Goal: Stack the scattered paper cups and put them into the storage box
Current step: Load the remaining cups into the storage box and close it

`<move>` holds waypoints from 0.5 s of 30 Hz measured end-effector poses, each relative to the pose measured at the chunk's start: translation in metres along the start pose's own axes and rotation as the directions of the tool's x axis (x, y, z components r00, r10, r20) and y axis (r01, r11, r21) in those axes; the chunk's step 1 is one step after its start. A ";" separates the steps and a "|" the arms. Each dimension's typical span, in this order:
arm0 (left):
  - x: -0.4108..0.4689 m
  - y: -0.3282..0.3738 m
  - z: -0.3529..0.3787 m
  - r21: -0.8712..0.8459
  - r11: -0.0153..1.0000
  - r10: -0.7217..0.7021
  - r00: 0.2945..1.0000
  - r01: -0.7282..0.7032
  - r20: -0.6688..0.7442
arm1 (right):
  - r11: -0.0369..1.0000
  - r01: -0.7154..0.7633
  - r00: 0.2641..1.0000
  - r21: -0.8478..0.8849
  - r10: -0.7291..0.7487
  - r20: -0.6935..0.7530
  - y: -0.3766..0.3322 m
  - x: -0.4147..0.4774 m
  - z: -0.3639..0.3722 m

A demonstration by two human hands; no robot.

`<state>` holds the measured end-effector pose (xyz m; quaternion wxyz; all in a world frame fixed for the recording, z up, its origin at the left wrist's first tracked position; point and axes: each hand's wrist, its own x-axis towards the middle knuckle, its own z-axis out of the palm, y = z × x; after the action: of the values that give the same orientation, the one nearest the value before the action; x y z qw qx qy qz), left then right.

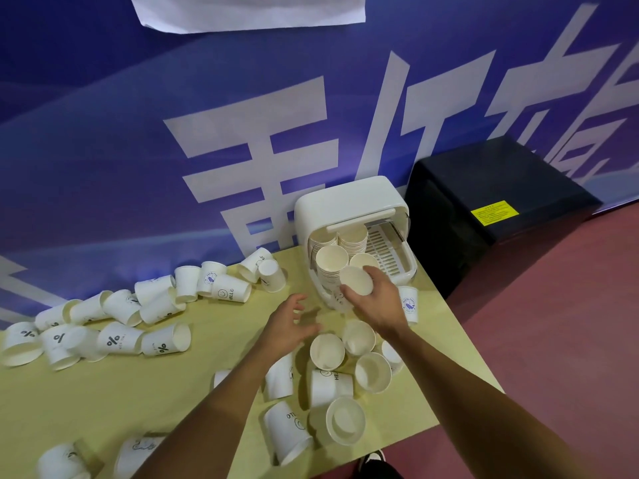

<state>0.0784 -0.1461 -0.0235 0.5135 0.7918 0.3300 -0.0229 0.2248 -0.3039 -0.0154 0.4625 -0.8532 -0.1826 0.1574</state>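
A white storage box with its lid raised stands at the table's far right and holds several cup stacks. My right hand grips a stack of paper cups at the box's open front, cup mouths facing me. My left hand hovers open just left of it, holding nothing. Several loose paper cups lie below my hands. More cups are scattered along the wall to the left.
The yellow-green table ends at its right edge over a red floor. A black cabinet stands right of the box. A blue banner wall runs behind the table. One cup stands upright beside the box.
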 end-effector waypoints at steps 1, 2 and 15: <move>0.000 -0.003 0.000 0.021 1.000 -0.014 1.000 0.014 0.007 | 1.000 -0.005 0.999 0.017 0.005 -0.050 0.001 0.002 -0.005; 0.000 -0.007 0.001 0.042 0.999 -0.025 1.000 0.024 0.016 | 1.000 -0.005 0.995 0.024 0.007 -0.096 0.000 0.004 -0.010; -0.012 -0.040 -0.001 0.225 0.973 -0.063 0.996 0.046 0.067 | 0.995 0.018 0.996 -0.098 -0.026 -0.085 0.005 0.047 -0.005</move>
<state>0.0475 -0.1410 -0.0503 0.4324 0.8336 0.3278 -0.1031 0.2695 -0.2888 -0.0221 0.4294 -0.8787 -0.1794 0.1063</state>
